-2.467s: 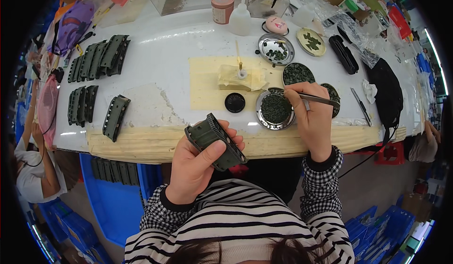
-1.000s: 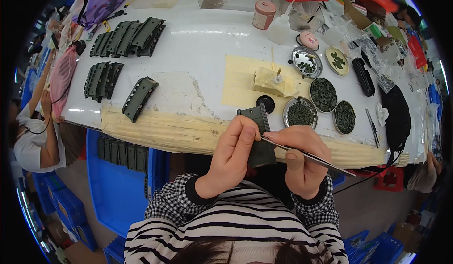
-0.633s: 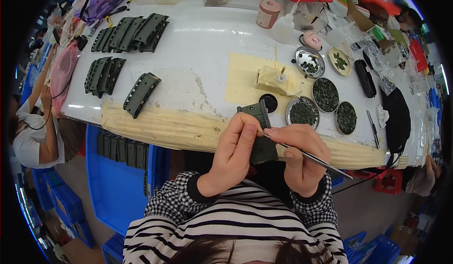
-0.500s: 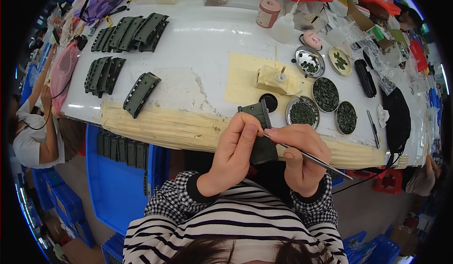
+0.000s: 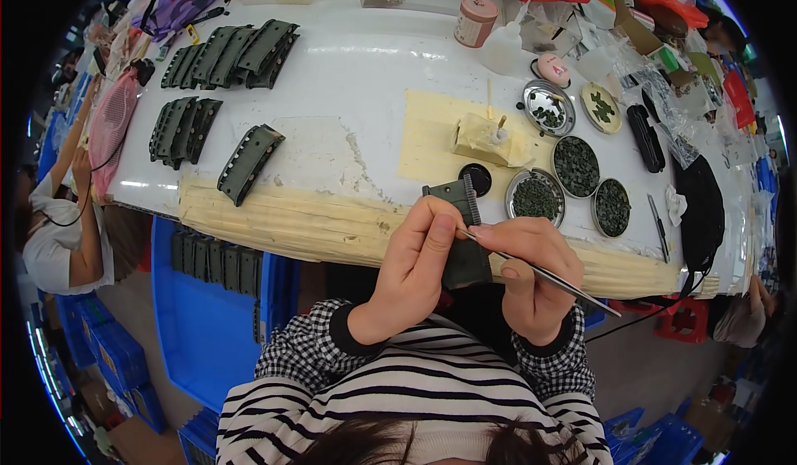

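My left hand [image 5: 415,267] grips a dark green plastic model part [image 5: 466,264] with a toothed edge, held over the table's front edge. Closed around a pair of metal tweezers [image 5: 558,281], my right hand [image 5: 535,274] brings their tip to the part, right by my left thumb. Whatever sits at the tip is too small to make out. Beyond my hands stand round dishes of small dark green pieces [image 5: 535,197], [image 5: 575,166] and a black round cap [image 5: 475,178]. A tape-wrapped block [image 5: 490,141] rests on a yellowish sheet behind them.
Similar curved green parts [image 5: 249,164] lie in groups at the left. A blue bin [image 5: 195,332] holding more stands below the table. A squeeze bottle [image 5: 502,48], a pink tin [image 5: 476,22], a knife [image 5: 657,227] and a black mask [image 5: 699,212] lie around. A co-worker's arm [image 5: 83,216] shows far left.
Almost nothing differs. The view shifts very slightly, while both hands, the green part and the tweezers keep the same pose.
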Tool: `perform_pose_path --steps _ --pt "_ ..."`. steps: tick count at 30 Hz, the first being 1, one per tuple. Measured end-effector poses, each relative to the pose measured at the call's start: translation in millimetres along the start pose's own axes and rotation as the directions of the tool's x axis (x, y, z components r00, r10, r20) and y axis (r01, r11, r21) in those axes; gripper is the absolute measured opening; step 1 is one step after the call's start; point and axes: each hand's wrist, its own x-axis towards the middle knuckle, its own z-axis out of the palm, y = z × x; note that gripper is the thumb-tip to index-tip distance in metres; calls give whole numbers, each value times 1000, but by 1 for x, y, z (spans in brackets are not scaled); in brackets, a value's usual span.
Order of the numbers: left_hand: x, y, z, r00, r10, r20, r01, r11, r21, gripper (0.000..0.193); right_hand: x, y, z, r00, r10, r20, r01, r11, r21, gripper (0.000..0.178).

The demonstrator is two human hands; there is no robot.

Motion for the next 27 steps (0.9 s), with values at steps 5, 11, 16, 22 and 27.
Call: perform_pose_path --steps 5,11,16,22,27 --pt "0 1 0 1000 -2 -1 2 1000 1 23 0 0 1 1000 1 -5 -1 1000 14 22" --pt "1 0 0 999 33 -6 -33 998 45 23 -1 0 1 1000 26 -3 -26 1000 14 22" --pt "2 -1 0 999 35 -6 -35 999 32 22 -1 2 1 1000 9 -4 -9 1000 6 21" --pt "2 0 0 1000 15 -11 -15 1000 24 22 -1 2 2 1000 16 -7 -16 1000 23 20" --pt "1 1 0 1000 8 -11 -8 1000 12 22 -2 2 2 1000 26 -7 -25 999 27 20"
